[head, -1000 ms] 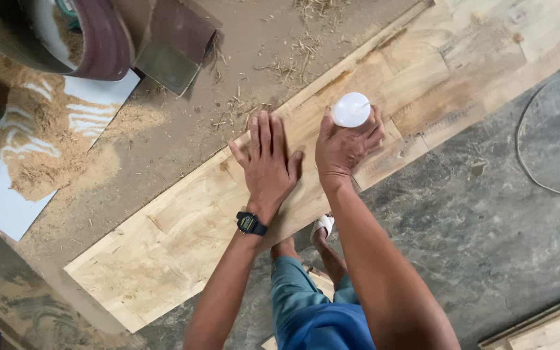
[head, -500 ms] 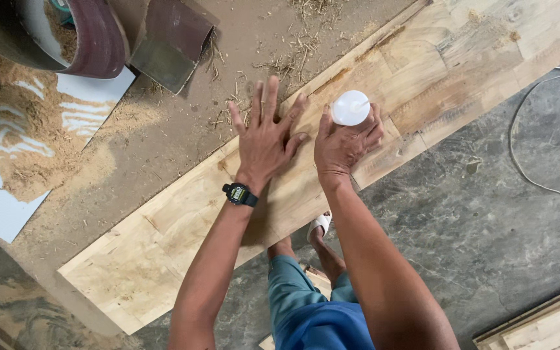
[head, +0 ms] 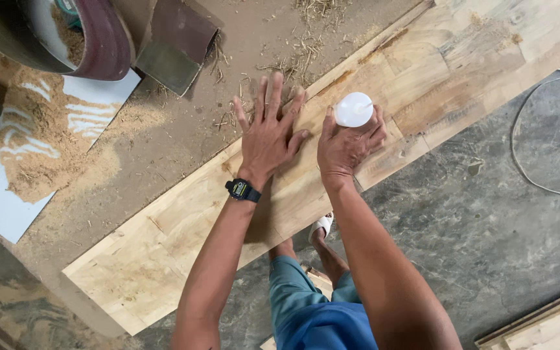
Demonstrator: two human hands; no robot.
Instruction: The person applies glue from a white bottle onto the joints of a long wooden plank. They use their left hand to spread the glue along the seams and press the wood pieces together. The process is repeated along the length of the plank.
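Head view shows your left hand (head: 268,139) pressed flat on the wooden board (head: 183,227), fingers spread wide and grasping nothing, its fingertips reaching past the far edge onto the dusty ground. That flat, open palm looks like it is there to steady or feel the wood rather than pick anything up. Your right hand (head: 347,148) sits just beside it, clenched around a small white bottle (head: 354,109) held upright over the board, its round end facing the camera; the hand seems to rest on the wood while it grips. A black watch (head: 243,190) is on your left wrist.

Beneath you, the board lies slantwise across the floor (head: 487,214), pale and patchy, made of several joined pieces. Its near side borders grey stained concrete, where a thin cable (head: 539,129) loops. Beyond the far edge lie packed dirt, scattered straw and a heap of sawdust (head: 40,149) on a white sheet. A machine with a dark red belt (head: 108,39) stands at the top left. More pale boards show at the bottom right corner.
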